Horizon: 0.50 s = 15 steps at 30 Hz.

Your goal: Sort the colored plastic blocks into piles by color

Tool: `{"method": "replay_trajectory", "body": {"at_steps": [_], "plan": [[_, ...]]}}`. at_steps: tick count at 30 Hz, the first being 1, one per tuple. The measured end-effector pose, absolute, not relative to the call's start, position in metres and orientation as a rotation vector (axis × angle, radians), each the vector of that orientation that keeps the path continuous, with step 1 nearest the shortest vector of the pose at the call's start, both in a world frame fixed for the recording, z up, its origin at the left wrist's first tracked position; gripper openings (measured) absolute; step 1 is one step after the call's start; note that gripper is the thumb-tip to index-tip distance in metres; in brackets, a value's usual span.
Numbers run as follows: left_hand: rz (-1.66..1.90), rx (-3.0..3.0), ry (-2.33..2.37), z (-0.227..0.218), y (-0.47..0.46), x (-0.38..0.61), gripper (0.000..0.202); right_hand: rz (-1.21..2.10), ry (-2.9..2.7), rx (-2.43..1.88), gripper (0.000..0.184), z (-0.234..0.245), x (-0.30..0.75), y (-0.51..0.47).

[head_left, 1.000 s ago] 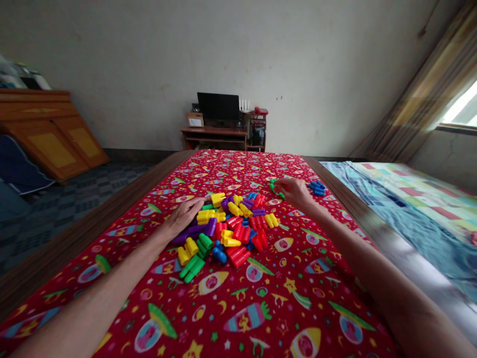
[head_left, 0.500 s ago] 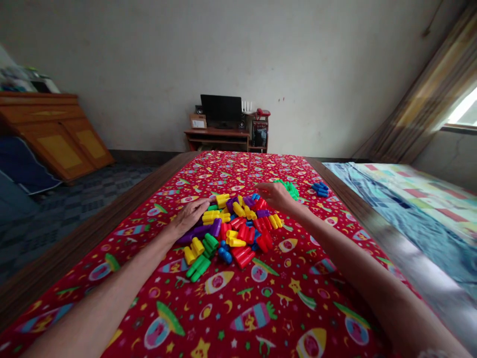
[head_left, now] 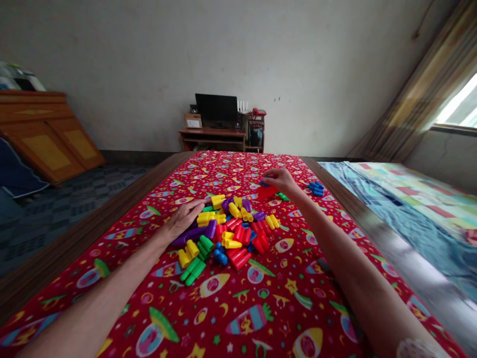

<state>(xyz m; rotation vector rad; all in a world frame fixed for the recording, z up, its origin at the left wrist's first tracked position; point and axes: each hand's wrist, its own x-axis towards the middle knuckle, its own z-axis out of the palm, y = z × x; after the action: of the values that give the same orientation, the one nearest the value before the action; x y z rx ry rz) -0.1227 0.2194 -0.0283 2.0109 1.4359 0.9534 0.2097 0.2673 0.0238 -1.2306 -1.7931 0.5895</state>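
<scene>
A pile of plastic toy blocks shaped like paired tubes, in yellow, red, green, purple and blue, lies mid-table. At the pile's left edge rests my left hand, fingers stretched out flat beside yellow and purple blocks, gripping nothing visible. Beyond the pile, my right hand is closed in a pinch on a blue block. Just under it is a motion-blurred red block; whether it is joined to the blue one I cannot tell.
Green blocks lie partly hidden behind my right wrist. Farther right sits a small group of blue blocks. A red patterned cloth covers the table. A bed stands at right, a monitor desk beyond.
My right hand has moved away from the pile's far edge, outward and up, taking a blue block, with a red one moving along under it. My left hand has stayed at the pile.
</scene>
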Motion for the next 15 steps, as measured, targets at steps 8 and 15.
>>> {"method": "replay_trajectory", "body": {"at_steps": [8,15], "plan": [[1.013,1.992,1.370,-0.027,0.217,-0.123,0.075,0.936,-1.821,-1.004,0.026,0.023,0.199,0.254],[1.077,2.428,1.253,0.003,0.200,-0.085,0.054,0.694,-1.960,-0.798,0.022,0.031,0.132,0.209]]}}
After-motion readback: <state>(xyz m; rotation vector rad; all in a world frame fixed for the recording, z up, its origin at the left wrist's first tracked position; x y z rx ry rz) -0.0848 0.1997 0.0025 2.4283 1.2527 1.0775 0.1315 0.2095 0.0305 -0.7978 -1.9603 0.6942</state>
